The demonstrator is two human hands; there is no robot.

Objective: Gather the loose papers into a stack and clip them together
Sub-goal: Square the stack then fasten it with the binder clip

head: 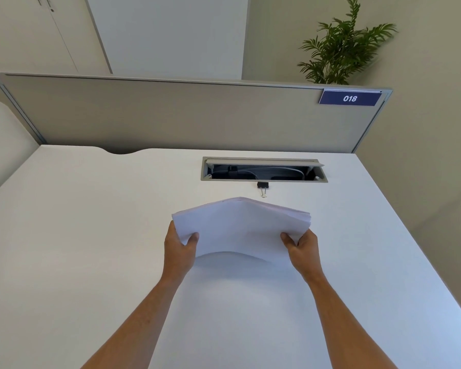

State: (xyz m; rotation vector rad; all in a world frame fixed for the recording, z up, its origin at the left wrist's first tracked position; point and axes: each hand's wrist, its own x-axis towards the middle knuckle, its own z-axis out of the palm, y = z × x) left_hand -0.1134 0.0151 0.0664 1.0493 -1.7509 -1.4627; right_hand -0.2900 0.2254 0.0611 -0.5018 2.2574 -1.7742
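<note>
A stack of white papers (pixel 241 225) is held up above the white desk (pixel 91 235), bowed upward in the middle. My left hand (pixel 180 245) grips its left edge, thumb on top. My right hand (pixel 301 245) grips its right edge the same way. The sheet edges show fanned at the right corner. A small black binder clip (pixel 263 188) lies on the desk just beyond the papers, its wire handles pointing toward me.
An open cable hatch (pixel 264 170) is set into the desk behind the clip. A grey partition (pixel 184 115) with a blue "018" tag (pixel 349 98) closes off the back. A green plant (pixel 343 46) stands behind it at right.
</note>
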